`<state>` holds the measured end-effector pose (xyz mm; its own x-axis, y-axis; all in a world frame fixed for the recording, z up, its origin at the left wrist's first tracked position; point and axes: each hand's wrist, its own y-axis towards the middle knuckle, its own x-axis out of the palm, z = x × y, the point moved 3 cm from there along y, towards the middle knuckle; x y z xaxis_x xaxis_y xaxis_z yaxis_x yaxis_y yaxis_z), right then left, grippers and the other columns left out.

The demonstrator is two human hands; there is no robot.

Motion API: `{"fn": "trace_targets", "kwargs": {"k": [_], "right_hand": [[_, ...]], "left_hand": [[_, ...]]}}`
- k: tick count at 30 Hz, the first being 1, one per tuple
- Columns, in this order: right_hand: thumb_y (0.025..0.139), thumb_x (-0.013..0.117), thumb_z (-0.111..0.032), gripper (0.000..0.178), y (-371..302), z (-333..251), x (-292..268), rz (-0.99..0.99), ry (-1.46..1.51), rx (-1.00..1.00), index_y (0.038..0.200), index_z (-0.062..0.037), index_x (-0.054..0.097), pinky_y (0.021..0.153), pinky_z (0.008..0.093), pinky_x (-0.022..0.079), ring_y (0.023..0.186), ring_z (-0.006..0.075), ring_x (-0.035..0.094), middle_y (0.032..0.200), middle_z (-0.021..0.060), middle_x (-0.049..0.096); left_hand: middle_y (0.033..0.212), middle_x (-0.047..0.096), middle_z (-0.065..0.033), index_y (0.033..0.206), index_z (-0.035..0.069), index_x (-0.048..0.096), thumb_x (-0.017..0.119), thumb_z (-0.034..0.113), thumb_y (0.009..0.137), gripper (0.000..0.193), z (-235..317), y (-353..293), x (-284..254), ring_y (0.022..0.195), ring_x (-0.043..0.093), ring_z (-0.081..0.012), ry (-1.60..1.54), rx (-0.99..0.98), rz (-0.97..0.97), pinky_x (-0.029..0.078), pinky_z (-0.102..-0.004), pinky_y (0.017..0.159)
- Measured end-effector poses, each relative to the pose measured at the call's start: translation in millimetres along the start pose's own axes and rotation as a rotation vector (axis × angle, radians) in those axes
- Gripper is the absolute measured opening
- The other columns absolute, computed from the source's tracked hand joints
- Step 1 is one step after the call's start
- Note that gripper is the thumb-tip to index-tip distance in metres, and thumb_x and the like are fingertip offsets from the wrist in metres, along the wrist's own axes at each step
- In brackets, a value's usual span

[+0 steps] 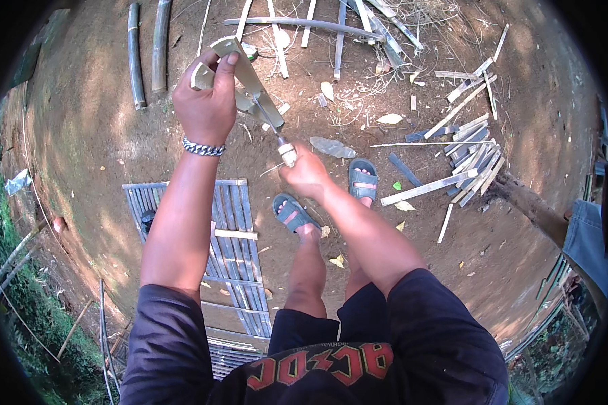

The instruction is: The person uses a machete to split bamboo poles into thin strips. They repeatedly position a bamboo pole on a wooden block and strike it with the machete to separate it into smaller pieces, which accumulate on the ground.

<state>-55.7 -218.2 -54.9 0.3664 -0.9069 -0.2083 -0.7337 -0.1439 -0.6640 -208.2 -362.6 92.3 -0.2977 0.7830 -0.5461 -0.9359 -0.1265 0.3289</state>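
Observation:
My left hand [206, 111], with a chain bracelet at the wrist, is closed around a split length of bamboo [253, 82]. The pale inner side of the bamboo shows, and its two halves spread apart at the top, by my fingers. Closed on a knife [288, 155] with a light-coloured handle, my right hand [305, 174] is lower and to the right. The metal blade runs up to the near end of the bamboo, between or against the halves; exactly how far it goes in I cannot tell.
A slatted bamboo panel [240, 223] lies on the ground at lower left. Two long bamboo poles [160, 47] lie at upper left. A pile of split strips [476, 158] is at right, with more strips [338, 50] and shavings ahead. My sandalled feet [296, 214] stand below my hands.

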Motion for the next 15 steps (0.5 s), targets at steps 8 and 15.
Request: {"fn": "trace_targets", "kwargs": {"k": [8, 15], "right_hand": [[0.081, 0.07, -0.02, 0.047, 86, 123, 41, 0.011, -0.116, 0.082, 0.124, -0.0077, 0.058, 0.09, 0.048, 0.053, 0.103, 0.0425, 0.068, 0.107, 0.0248, 0.071], [0.08, 0.068, -0.016, 0.044, 99, 113, 41, -0.072, -0.137, 0.063, 0.122, -0.0046, 0.06, 0.092, 0.0459, 0.053, 0.106, 0.041, 0.067, 0.111, 0.0245, 0.07]], "left_hand": [[0.081, 0.074, -0.0079, 0.107, -0.005, 0.074, 0.079, 0.026, 0.093, 0.034, -3, 0, 8, 0.071, 0.068, -0.011, 0.013, 0.103, 0.104, 0.052, -0.0256, 0.065], [0.075, 0.072, -0.0079, 0.105, -0.007, 0.073, 0.078, 0.022, 0.093, 0.032, -29, 21, -5, 0.067, 0.067, -0.0095, 0.047, 0.188, 0.08, 0.051, -0.0248, 0.062]]}}
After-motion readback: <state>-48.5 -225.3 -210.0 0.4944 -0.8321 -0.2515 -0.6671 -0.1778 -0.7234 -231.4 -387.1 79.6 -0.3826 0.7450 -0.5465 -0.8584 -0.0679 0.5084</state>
